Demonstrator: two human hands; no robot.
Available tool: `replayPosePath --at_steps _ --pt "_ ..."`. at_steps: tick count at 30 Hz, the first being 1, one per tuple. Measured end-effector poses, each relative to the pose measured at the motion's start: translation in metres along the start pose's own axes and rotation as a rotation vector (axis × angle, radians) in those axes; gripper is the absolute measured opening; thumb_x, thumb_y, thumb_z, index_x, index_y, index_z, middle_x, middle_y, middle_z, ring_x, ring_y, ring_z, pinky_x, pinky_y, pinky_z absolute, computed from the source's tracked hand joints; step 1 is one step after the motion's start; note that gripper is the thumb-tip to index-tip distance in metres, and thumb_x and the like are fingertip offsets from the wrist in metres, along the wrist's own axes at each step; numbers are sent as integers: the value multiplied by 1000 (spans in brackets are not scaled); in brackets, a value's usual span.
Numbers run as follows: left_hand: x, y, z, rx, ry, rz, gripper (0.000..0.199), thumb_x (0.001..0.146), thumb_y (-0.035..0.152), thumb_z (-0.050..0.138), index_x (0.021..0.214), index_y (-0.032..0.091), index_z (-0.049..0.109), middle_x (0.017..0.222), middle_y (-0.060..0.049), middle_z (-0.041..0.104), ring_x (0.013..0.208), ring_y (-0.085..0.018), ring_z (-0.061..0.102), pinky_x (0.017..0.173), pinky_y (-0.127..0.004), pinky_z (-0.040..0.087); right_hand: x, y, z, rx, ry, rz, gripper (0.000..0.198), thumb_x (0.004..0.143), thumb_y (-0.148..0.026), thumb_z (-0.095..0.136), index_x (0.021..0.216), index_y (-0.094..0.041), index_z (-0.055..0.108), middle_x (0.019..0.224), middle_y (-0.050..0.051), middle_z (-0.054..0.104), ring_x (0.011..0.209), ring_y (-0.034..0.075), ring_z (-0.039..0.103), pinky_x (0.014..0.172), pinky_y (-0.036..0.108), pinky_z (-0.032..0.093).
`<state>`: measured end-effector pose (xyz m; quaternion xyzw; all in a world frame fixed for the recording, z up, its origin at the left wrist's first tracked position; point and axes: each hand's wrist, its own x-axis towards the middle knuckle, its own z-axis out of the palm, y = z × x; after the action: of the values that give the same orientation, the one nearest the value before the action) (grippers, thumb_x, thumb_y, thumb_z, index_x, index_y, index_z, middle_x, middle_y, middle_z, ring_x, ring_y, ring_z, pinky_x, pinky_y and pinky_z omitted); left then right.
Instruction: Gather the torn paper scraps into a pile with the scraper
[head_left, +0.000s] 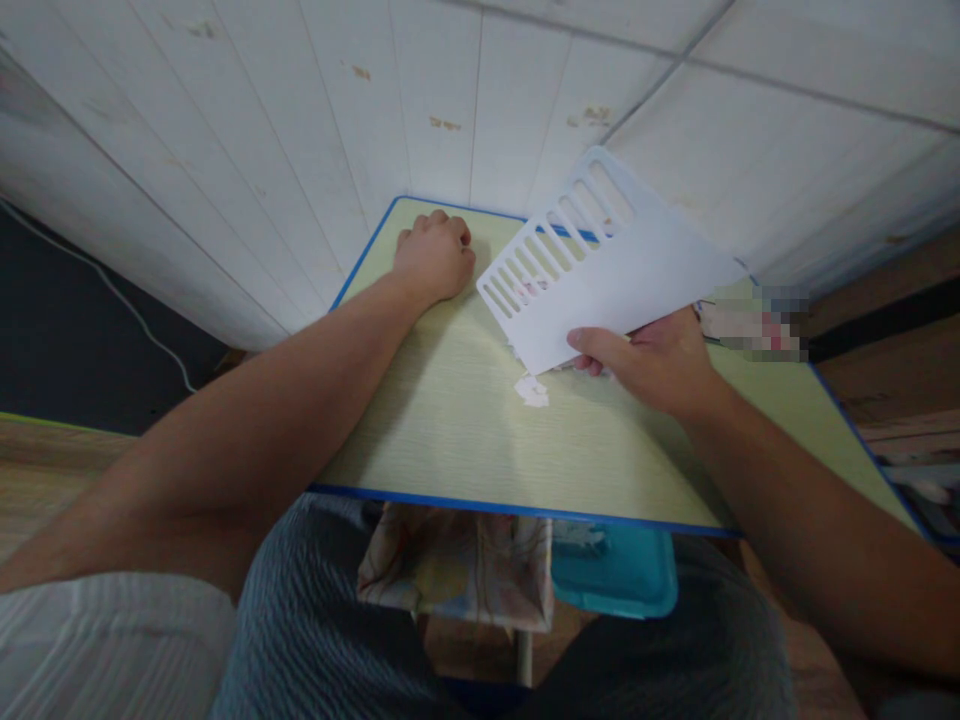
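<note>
My right hand (652, 365) grips a white sheet with cut-out slots (600, 285) by its near edge, thumb on top and fingers underneath. The sheet is tilted up off the table, and a row of long rounded openings runs along its far left side. Small white scraps (532, 390) lie on the table just below the sheet's near corner. My left hand (435, 255) rests on the table's far left part, fingers curled in. Whatever it might hold is hidden.
The pale table (450, 430) has a blue rim and stands against a white panelled wall (435, 100). A blurred-out item (750, 322) lies at the right. Below the front edge are a patterned fabric bin (480, 570) and a turquoise plastic tray (622, 580).
</note>
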<state>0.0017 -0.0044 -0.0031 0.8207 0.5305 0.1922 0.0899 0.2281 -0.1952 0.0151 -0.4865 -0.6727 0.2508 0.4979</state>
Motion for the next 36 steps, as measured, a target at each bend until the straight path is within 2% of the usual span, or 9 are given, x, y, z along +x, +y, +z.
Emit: replayPosePath --at_steps 5,9,13,15,21,23,29,32,36 --pt "2 -2 3 2 24 10 32 117 29 62 145 22 76 156 -14 70 153 -38 55 132 -60 45 2 1 -4 -24 43 -17 26 84 -11 84 64 -27 76 55 2 72 43 16 63 41 29 48" --pt "2 -1 2 14 9 -4 30 118 24 59 142 18 76 161 -17 67 153 -39 54 133 -64 43 2 3 -5 -16 -22 -38 25 83 -11 88 67 -27 76 55 1 72 43 16 62 43 29 52" --pt "2 -2 2 -32 3 5 31 120 32 61 145 22 76 163 -14 66 152 -39 51 134 -68 41 0 -3 -5 15 -118 23 22 84 -13 88 70 -25 77 58 2 74 43 16 62 41 28 51" --pt "2 -1 1 -18 -1 -1 31 120 31 61 145 19 76 163 -16 66 153 -40 52 133 -68 41 -1 -6 -6 38 -141 59 19 84 -15 87 70 -24 77 58 4 75 44 17 64 41 29 52" --pt "-1 5 -2 32 -4 8 30 120 22 59 143 12 76 161 -22 66 153 -42 55 132 -67 44 1 -6 -9 17 48 47 26 85 -16 89 65 -25 75 56 4 73 42 18 62 36 31 47" --pt "-1 5 -3 58 -7 4 31 119 20 60 145 10 75 161 -22 66 154 -41 56 132 -64 45 1 -2 -8 -11 59 41 26 84 -16 88 64 -26 75 56 4 73 42 19 63 36 31 46" --pt "0 5 -1 46 -6 -22 33 119 24 58 144 16 77 162 -18 66 156 -40 55 134 -61 44 0 3 -5 4 -59 59 22 83 -13 86 68 -26 75 57 3 74 41 17 60 38 30 47" --pt "1 3 0 2 -24 -37 34 121 32 58 149 22 74 166 -15 64 159 -40 50 138 -62 38 0 -3 -5 17 -114 74 19 82 -14 85 69 -25 75 57 3 74 42 17 62 40 29 50" --pt "3 -2 1 17 -45 -17 40 123 39 55 154 20 72 167 -17 61 160 -42 47 139 -64 36 -2 -15 -5 14 -209 110 19 81 -16 87 69 -23 74 57 3 74 44 18 65 42 28 52"
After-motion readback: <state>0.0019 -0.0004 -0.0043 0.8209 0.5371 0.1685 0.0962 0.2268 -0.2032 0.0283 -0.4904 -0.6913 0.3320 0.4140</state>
